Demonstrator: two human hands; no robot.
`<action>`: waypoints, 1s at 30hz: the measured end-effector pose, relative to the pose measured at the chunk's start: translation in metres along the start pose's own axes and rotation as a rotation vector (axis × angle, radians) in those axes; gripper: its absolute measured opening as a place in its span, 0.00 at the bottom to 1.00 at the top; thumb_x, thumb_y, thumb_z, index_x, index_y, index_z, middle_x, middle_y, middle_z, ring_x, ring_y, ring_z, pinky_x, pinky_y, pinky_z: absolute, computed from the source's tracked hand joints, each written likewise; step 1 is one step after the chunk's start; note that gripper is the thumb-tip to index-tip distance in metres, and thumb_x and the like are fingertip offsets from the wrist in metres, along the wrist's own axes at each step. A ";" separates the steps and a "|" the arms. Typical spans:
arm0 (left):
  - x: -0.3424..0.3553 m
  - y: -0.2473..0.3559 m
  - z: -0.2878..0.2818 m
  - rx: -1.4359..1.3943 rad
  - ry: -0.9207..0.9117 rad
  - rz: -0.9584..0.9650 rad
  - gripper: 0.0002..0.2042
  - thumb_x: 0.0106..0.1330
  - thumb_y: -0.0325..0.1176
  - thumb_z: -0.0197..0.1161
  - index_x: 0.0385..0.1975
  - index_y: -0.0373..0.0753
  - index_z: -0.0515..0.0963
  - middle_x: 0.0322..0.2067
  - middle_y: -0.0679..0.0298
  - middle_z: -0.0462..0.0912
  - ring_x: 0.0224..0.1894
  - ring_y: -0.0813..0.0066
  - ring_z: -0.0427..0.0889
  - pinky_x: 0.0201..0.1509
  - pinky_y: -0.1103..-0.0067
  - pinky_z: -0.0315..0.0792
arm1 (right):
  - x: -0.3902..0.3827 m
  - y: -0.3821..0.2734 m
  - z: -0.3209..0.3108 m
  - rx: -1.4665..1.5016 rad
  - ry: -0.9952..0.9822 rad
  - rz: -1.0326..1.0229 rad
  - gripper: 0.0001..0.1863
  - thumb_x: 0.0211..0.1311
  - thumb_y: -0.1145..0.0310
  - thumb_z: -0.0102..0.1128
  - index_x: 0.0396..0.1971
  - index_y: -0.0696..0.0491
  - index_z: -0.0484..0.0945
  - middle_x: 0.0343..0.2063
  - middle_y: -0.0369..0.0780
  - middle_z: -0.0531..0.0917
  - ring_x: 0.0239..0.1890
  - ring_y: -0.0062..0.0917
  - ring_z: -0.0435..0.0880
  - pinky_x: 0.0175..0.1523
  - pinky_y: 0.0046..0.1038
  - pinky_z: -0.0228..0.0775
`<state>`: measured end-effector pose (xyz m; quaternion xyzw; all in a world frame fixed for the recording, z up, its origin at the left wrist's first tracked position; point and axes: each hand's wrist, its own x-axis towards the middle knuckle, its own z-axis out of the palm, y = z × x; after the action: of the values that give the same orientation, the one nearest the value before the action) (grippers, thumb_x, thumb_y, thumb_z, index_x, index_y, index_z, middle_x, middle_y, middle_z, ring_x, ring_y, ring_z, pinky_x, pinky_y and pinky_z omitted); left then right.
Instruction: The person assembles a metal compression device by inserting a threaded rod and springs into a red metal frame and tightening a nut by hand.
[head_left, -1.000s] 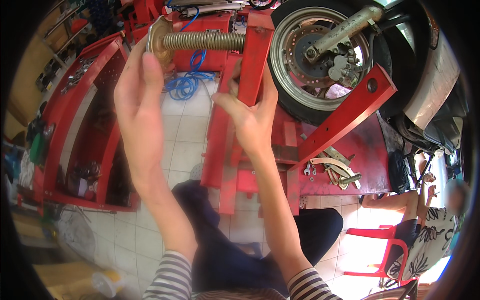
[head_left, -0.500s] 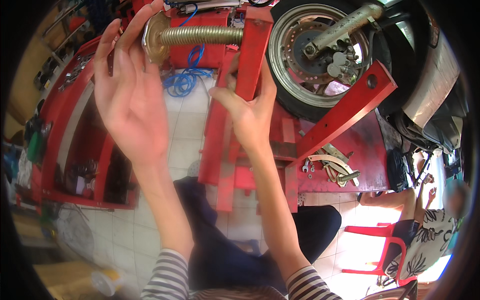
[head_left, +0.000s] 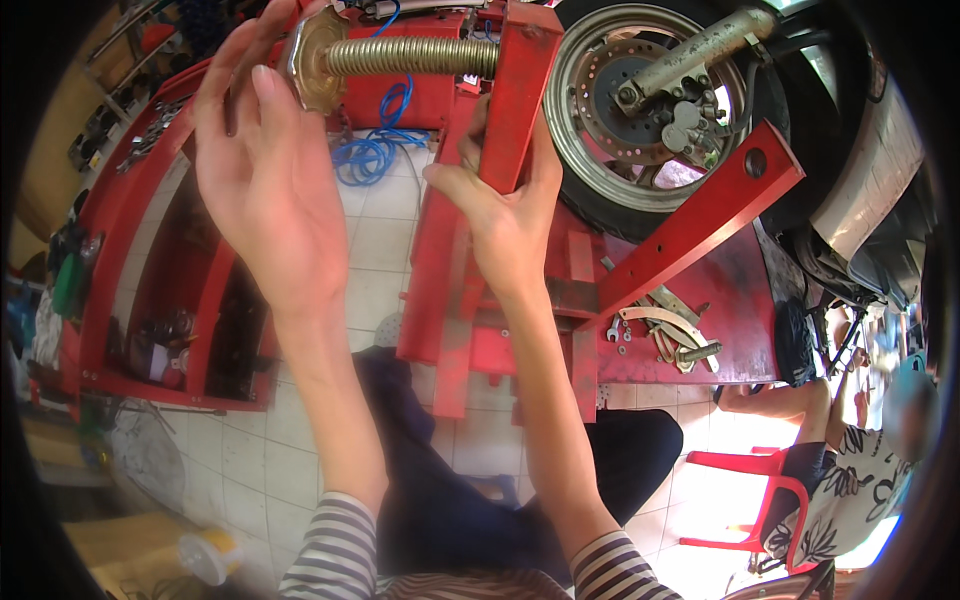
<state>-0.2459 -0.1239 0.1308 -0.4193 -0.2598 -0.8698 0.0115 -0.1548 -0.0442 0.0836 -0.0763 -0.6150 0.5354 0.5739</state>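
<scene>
My left hand (head_left: 275, 205) is raised at the upper left, its fingers stretched along a brass-coloured knob (head_left: 320, 60). The fingers lie beside the knob's outer face and partly behind it; whether they touch is hard to see. From the knob a thick threaded rod (head_left: 415, 58) runs right into a red steel post (head_left: 522, 95). My right hand (head_left: 510, 220) is wrapped round that post below the rod, thumb on the near left side. A second red post (head_left: 700, 215) with a hole slants up to the right. Beyond the posts stands a motorcycle wheel (head_left: 580, 170).
Wrenches, a curved metal part (head_left: 665, 322) and washers lie on the red platform (head_left: 740, 350). A red shelved cart (head_left: 210, 330) stands left, a coiled blue hose (head_left: 370, 160) beyond it. At right, another person (head_left: 840, 490) sits by a red chair (head_left: 745, 460).
My left hand has turned slightly at the knob, and its thumb now shows more clearly. The right hand keeps its hold on the post. The whole view has shifted a little.
</scene>
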 end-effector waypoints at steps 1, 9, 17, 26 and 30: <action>-0.001 0.001 0.002 0.030 0.028 -0.054 0.18 0.73 0.35 0.51 0.55 0.28 0.66 0.52 0.53 0.74 0.56 0.67 0.73 0.64 0.71 0.64 | 0.000 0.000 -0.001 0.007 0.004 0.005 0.25 0.38 0.84 0.64 0.42 0.58 0.70 0.34 0.33 0.70 0.33 0.16 0.66 0.39 0.19 0.63; -0.005 0.009 -0.005 0.262 -0.065 -0.299 0.23 0.76 0.45 0.45 0.54 0.29 0.71 0.50 0.59 0.77 0.48 0.78 0.75 0.60 0.76 0.64 | 0.001 0.001 -0.001 -0.081 0.028 -0.059 0.21 0.42 0.76 0.60 0.40 0.62 0.70 0.24 0.39 0.78 0.27 0.19 0.72 0.39 0.23 0.69; 0.000 0.008 -0.001 0.042 -0.219 -0.117 0.21 0.75 0.33 0.39 0.63 0.28 0.58 0.62 0.46 0.66 0.66 0.59 0.64 0.70 0.66 0.55 | -0.001 0.003 0.002 -0.029 0.100 -0.068 0.23 0.42 0.76 0.60 0.43 0.65 0.70 0.23 0.38 0.78 0.26 0.18 0.73 0.39 0.23 0.69; 0.003 0.012 -0.021 -0.116 -0.300 0.067 0.18 0.74 0.30 0.41 0.57 0.25 0.63 0.44 0.49 0.77 0.58 0.58 0.72 0.69 0.62 0.57 | 0.000 0.000 -0.001 -0.048 0.050 -0.046 0.24 0.42 0.76 0.61 0.44 0.65 0.70 0.24 0.38 0.79 0.27 0.17 0.73 0.39 0.23 0.69; 0.002 0.014 -0.016 0.103 0.038 0.057 0.17 0.74 0.34 0.44 0.52 0.24 0.66 0.41 0.50 0.79 0.41 0.64 0.79 0.57 0.69 0.67 | 0.000 0.000 0.003 -0.040 0.042 -0.077 0.23 0.43 0.77 0.61 0.43 0.65 0.70 0.24 0.38 0.79 0.27 0.17 0.73 0.38 0.23 0.69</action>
<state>-0.2554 -0.1430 0.1302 -0.4086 -0.2921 -0.8624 0.0627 -0.1574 -0.0458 0.0848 -0.0750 -0.6159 0.4989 0.6051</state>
